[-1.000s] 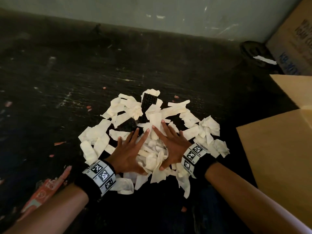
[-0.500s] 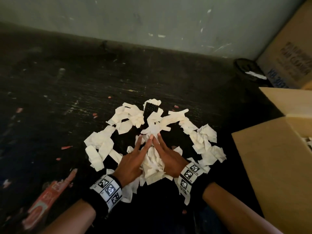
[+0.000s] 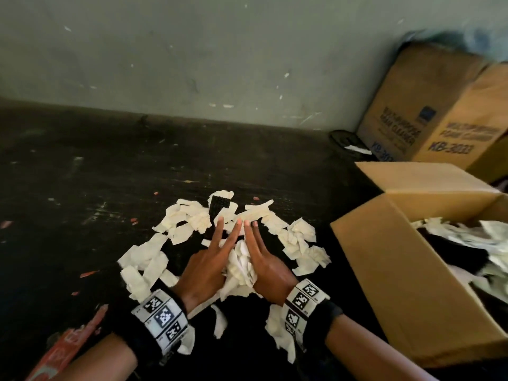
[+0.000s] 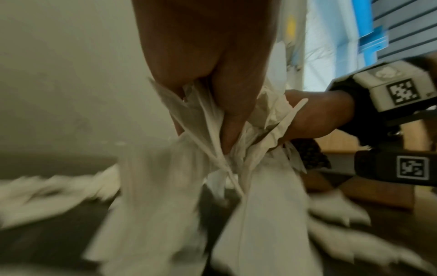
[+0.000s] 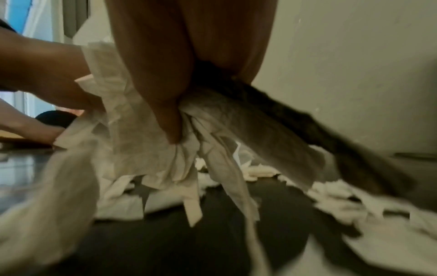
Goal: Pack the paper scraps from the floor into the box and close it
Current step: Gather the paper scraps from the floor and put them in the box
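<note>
White paper scraps lie in a loose heap on the dark floor. My left hand and right hand face each other with straight fingers and press a bundle of scraps between the palms, just above the heap. The left wrist view shows my thumb pushed into the bundle. A dark strip hangs from the bundle in the right wrist view. To the right stands the open cardboard box, flaps up, with scraps inside.
A black gridded piece lies at the far side of the heap. A closed printed carton stands against the wall behind the open box, a dark round object beside it. A red wrapper lies at lower left.
My hands have drawn together from flat on the heap, gathering scraps into a bundle between the palms. The view has swung right, showing more of the open box.
</note>
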Tool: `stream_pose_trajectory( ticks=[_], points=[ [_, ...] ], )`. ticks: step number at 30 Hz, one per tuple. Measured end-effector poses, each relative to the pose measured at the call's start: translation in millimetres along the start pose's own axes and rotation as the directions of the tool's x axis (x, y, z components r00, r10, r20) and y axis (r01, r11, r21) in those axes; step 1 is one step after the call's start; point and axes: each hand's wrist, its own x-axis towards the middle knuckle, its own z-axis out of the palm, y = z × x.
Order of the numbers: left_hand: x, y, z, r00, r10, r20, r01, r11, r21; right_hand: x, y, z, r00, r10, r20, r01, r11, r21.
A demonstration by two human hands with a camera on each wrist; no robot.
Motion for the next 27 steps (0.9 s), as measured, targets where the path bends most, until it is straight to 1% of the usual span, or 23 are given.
stream_pose_trajectory(
  ticks=[4, 6, 10, 12, 14, 18, 21, 24, 26, 27],
  points=[
    [14, 41, -38, 0.987, 0.102, -0.125, -0.095, 0.994, 0.062, -15, -2, -56, 0.985, -0.072, -0.16, 0.066, 0.997, -0.043],
    [22, 68, -57, 0.974, 0.157, -0.163, -0.146, 0.987, 0.073, -27, 0, -90, 0.971, -0.112, -0.209, 0.107, 0.994, -0.036],
    [41, 136, -83, 0.963, 0.205, -0.177, -0.196, 0.978, 0.067, -61, 10, -158, 0.94, -0.175, -0.293, 0.18, 0.984, -0.013],
    [56, 177, -85, 0.953, 0.237, -0.189, -0.222, 0.97, 0.097, -83, 26, -191, 0.916, -0.195, -0.351, 0.195, 0.98, -0.037],
    [74, 222, -78, 0.942, 0.262, -0.207, -0.245, 0.964, 0.106, -110, 50, -225, 0.905, -0.206, -0.374, 0.192, 0.979, -0.073],
    [114, 304, -47, 0.92, 0.346, -0.186, -0.332, 0.938, 0.099, -165, 112, -280, 0.918, -0.179, -0.355, 0.154, 0.983, -0.096],
    [144, 357, -8, 0.911, 0.389, -0.132, -0.386, 0.921, 0.055, -203, 166, -310, 0.945, -0.1, -0.312, 0.078, 0.994, -0.083],
    [166, 393, 26, 0.905, 0.423, -0.031, -0.423, 0.906, 0.005, -228, 209, -328, 0.979, 0.053, -0.198, -0.075, 0.992, -0.105],
    [179, 407, 43, 0.898, 0.435, 0.074, -0.436, 0.9, -0.002, -241, 234, -334, 0.98, 0.171, -0.098, -0.185, 0.969, -0.166],
    [185, 410, 49, 0.885, 0.446, 0.133, -0.447, 0.894, -0.023, -244, 245, -335, 0.976, 0.215, -0.041, -0.219, 0.958, -0.187]
  ],
)
